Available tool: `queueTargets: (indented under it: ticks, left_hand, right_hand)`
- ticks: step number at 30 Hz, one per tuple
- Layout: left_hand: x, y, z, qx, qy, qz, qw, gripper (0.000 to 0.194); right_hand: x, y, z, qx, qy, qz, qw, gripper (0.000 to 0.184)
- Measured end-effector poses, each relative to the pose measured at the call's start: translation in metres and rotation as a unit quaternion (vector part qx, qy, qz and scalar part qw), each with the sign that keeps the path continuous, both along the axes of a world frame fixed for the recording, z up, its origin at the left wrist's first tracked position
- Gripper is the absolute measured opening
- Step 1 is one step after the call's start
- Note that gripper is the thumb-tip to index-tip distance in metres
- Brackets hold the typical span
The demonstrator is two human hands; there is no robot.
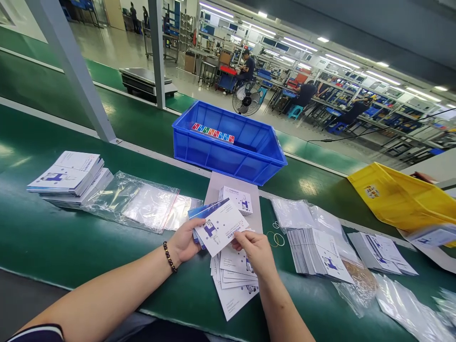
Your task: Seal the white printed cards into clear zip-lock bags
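Note:
My left hand (184,241) grips a small fanned bunch of booklets (221,227), white covers with a purple figure and blue backs showing. My right hand (253,247) pinches the lower right edge of the front booklet, thumb and fingers together. Below the hands lies a loose, spread pile of the same white booklets (235,297). Just beyond them a neat stack of booklets (238,199) rests on a pale board (213,183). My left palm and the far fingers of my right hand are partly hidden.
A blue bin (228,154) stands behind the board, a yellow bin (395,194) far right. Booklet stacks (67,178) lie left, with clear plastic bags (142,202). At right are more booklets (317,254), bags (292,213) and rubber bands (279,239). A grey post (74,71) rises left.

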State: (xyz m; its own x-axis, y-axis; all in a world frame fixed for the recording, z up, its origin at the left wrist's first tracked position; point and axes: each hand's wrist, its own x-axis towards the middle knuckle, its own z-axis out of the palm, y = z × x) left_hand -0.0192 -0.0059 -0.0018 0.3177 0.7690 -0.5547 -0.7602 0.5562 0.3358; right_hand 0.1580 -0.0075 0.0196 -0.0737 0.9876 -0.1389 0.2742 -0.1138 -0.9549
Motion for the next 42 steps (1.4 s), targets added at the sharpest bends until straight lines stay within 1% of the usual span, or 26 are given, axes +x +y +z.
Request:
queueTargets:
  ticks: [1, 3, 5, 7, 8, 9, 11, 12, 14, 15, 17, 19, 20, 22, 24, 26, 28, 29, 31, 32, 34, 36, 38, 40, 42]
  left_hand:
    - [0.0, 0.0, 0.0, 0.007, 0.003, 0.002, 1.0, 0.046]
    - [-0.001, 0.0, 0.0, 0.025, 0.007, 0.005, 1.0, 0.047]
    - [-0.002, 0.001, 0.001, 0.04, 0.004, 0.001, 0.999, 0.045]
    - [-0.004, 0.003, 0.002, 0.048, -0.001, -0.011, 0.999, 0.049]
    - [-0.005, 0.004, 0.003, 0.051, -0.005, -0.02, 0.998, 0.051]
    - [-0.006, 0.004, 0.003, 0.055, -0.01, -0.028, 0.998, 0.052]
    - [-0.006, 0.005, 0.004, 0.062, -0.019, -0.038, 0.997, 0.05]
    - [-0.006, 0.005, 0.004, 0.063, -0.022, -0.041, 0.997, 0.049]
    - [-0.004, 0.005, 0.003, 0.059, -0.019, -0.042, 0.997, 0.048]
    - [-0.004, 0.004, 0.003, 0.054, -0.014, -0.04, 0.998, 0.048]
    - [-0.002, 0.003, 0.002, 0.045, -0.01, -0.037, 0.998, 0.047]
    - [-0.001, 0.002, 0.001, 0.039, -0.023, -0.023, 0.999, 0.042]
    - [-0.001, 0.002, 0.0, 0.036, -0.031, -0.015, 0.999, 0.039]
    - [0.0, 0.002, -0.001, 0.026, -0.042, -0.01, 0.999, 0.034]
    - [0.001, 0.002, -0.002, 0.017, -0.041, -0.019, 0.999, 0.033]
    - [0.001, 0.002, -0.003, 0.012, -0.028, -0.023, 0.999, 0.034]
    - [0.0, 0.002, -0.005, 0.005, -0.008, -0.01, 1.0, 0.038]
    - [-0.001, 0.002, -0.005, 0.005, -0.003, -0.01, 1.0, 0.04]
    - [-0.003, 0.003, -0.005, 0.011, -0.002, -0.022, 1.0, 0.045]
    - [-0.003, 0.004, -0.005, 0.018, -0.003, -0.03, 0.999, 0.049]
    - [-0.005, 0.004, -0.002, 0.025, -0.003, -0.041, 0.999, 0.053]
    - [-0.004, 0.005, 0.002, 0.019, 0.003, -0.035, 0.999, 0.051]
    - [-0.002, 0.004, 0.005, 0.014, 0.007, -0.028, 0.999, 0.047]
    - [0.0, 0.003, 0.005, 0.01, 0.008, -0.015, 1.0, 0.042]
    - [0.001, 0.003, 0.004, -0.001, 0.016, -0.006, 1.0, 0.037]
  right_hand:
    - [-0.002, -0.001, -0.003, -0.007, 0.006, 0.009, 1.0, 0.031]
    - [-0.002, -0.002, -0.006, 0.017, 0.035, -0.008, 0.999, 0.027]
    - [0.004, -0.003, -0.003, 0.076, 0.078, -0.044, 0.993, 0.02]
    - [0.018, -0.002, 0.007, 0.145, 0.093, -0.06, 0.983, 0.016]
    - [0.026, -0.001, 0.013, 0.179, 0.077, -0.053, 0.979, 0.016]
    - [0.034, 0.0, 0.02, 0.21, 0.04, -0.029, 0.976, 0.016]
    - [0.043, 0.002, 0.03, 0.255, -0.062, 0.057, 0.963, 0.014]
    - [0.045, 0.002, 0.033, 0.277, -0.113, 0.101, 0.949, 0.014]
    - [0.039, 0.001, 0.032, 0.338, -0.196, 0.162, 0.906, 0.016]
    - [0.032, -0.001, 0.028, 0.381, -0.229, 0.175, 0.878, 0.017]
    - [0.016, -0.004, 0.017, 0.473, -0.286, 0.181, 0.813, 0.022]
    - [0.001, -0.006, 0.004, 0.532, -0.338, 0.19, 0.753, 0.026]
    - [-0.005, -0.007, -0.001, 0.549, -0.356, 0.198, 0.73, 0.026]
    - [-0.011, -0.008, -0.006, 0.572, -0.366, 0.22, 0.701, 0.025]
    - [-0.011, -0.01, -0.004, 0.588, -0.346, 0.236, 0.692, 0.023]
    - [-0.006, -0.013, 0.002, 0.601, -0.312, 0.235, 0.697, 0.024]
    - [0.003, -0.017, 0.013, 0.609, -0.27, 0.208, 0.716, 0.029]
    - [0.008, -0.018, 0.018, 0.604, -0.249, 0.19, 0.732, 0.033]
    - [0.018, -0.017, 0.028, 0.566, -0.221, 0.159, 0.778, 0.04]
    - [0.022, -0.016, 0.031, 0.532, -0.215, 0.155, 0.804, 0.039]
    - [0.029, -0.009, 0.032, 0.446, -0.216, 0.17, 0.852, 0.032]
    - [0.029, -0.001, 0.024, 0.352, -0.22, 0.185, 0.891, 0.022]
    - [0.023, 0.005, 0.011, 0.252, -0.212, 0.174, 0.928, 0.016]
    - [0.012, 0.007, -0.002, 0.151, -0.174, 0.139, 0.963, 0.022]
    - [0.003, 0.006, -0.01, 0.076, -0.112, 0.09, 0.987, 0.029]
